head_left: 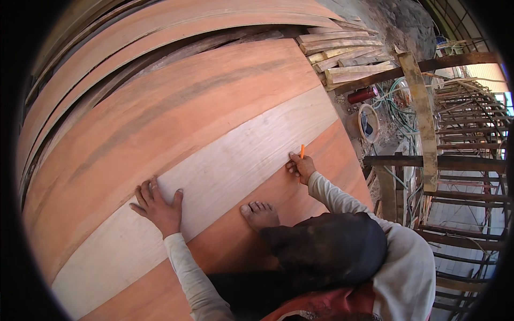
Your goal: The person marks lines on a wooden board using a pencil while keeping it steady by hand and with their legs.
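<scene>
A broad plywood sheet (225,88) with a reddish face lies under me, and a pale strip (251,140) runs across it on a slant. My left hand (160,207) rests flat with fingers spread, over the far edge of the pale strip. Farther right, my right hand (302,167) is closed around a thin orange pencil-like stick (302,151), close to the strip's near edge. The stick's lower end is mostly hidden by the fingers. Between the hands, my bare foot (260,215) stands across the strip's near edge.
More curved plywood sheets (160,20) lie beyond at the upper left. Stacked wood offcuts (348,53) sit past the sheet's far right corner. On the right are a dark red cylinder (362,95), a bucket (369,123), a green hose (396,107) and an upright wooden post (421,123).
</scene>
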A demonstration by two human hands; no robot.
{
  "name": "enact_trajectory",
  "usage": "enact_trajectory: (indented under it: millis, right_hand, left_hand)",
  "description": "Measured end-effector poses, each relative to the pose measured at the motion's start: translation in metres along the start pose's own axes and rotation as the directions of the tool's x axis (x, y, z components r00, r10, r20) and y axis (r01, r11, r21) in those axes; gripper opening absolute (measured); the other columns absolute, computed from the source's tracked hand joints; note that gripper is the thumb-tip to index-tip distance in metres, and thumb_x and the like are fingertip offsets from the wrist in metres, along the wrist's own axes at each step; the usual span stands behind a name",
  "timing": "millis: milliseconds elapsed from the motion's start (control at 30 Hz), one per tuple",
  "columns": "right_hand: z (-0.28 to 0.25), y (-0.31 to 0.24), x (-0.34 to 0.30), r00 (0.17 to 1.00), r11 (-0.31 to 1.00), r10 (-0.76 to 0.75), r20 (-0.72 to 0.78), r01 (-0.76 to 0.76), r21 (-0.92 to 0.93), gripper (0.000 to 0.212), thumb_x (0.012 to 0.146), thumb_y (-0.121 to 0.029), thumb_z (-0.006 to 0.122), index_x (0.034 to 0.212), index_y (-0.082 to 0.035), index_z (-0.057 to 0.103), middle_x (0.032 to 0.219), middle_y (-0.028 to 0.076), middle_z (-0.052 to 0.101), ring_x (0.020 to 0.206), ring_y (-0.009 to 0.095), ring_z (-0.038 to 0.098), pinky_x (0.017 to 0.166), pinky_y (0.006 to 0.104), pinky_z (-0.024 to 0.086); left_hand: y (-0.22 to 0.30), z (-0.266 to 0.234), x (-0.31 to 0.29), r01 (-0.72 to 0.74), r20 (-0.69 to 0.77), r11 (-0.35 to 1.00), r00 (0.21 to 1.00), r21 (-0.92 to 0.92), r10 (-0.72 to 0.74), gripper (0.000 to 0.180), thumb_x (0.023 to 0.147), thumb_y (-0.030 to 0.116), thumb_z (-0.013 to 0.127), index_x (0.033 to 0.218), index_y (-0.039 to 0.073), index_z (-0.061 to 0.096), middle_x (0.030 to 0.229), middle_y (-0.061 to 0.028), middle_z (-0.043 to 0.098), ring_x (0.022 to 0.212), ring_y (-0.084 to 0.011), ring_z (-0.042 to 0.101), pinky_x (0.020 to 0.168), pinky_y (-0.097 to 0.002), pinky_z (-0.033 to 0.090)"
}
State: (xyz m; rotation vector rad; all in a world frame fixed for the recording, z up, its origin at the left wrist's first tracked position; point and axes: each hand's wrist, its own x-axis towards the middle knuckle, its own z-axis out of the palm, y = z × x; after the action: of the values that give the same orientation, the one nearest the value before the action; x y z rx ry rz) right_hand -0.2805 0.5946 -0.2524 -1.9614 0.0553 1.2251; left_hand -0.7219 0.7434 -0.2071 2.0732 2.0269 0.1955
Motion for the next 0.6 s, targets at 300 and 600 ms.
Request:
enact_trajectory:
  millis: [300,600]
  right_hand:
    - [0.004,-0.003,0.013,0.975,0.982,-0.146,-0.166,0.163,0.096,0.027,0.096,-0.029,0.072,0.092,-0.006,0.057,0.07,0.006,0.063,0.049,0.013,0.054,0.037,0.0252,0.035]
    - [0.006,0.001,0.011,0.968,0.98,-0.16,-0.195,0.18,0.09,0.023,0.097,-0.023,0.068,0.087,-0.007,0.055,0.067,0.007,0.061,0.048,0.013,0.052,0.038,0.0283,0.037]
  left_hand:
    - [0.02,0.006,0.007,-0.048,-0.047,0.996,0.998,-0.078,0.044,0.078,0.066,0.038,0.086,0.135,0.015,0.058,0.142,-0.0083,0.05,0.141,-0.0342,0.035,0.121,-0.064,0.011]
    - [0.023,0.003,0.005,-0.05,-0.067,0.996,0.997,-0.075,0.045,0.079,0.066,0.038,0.087,0.136,0.016,0.058,0.142,-0.009,0.05,0.14,-0.0336,0.036,0.121,-0.0633,0.011]
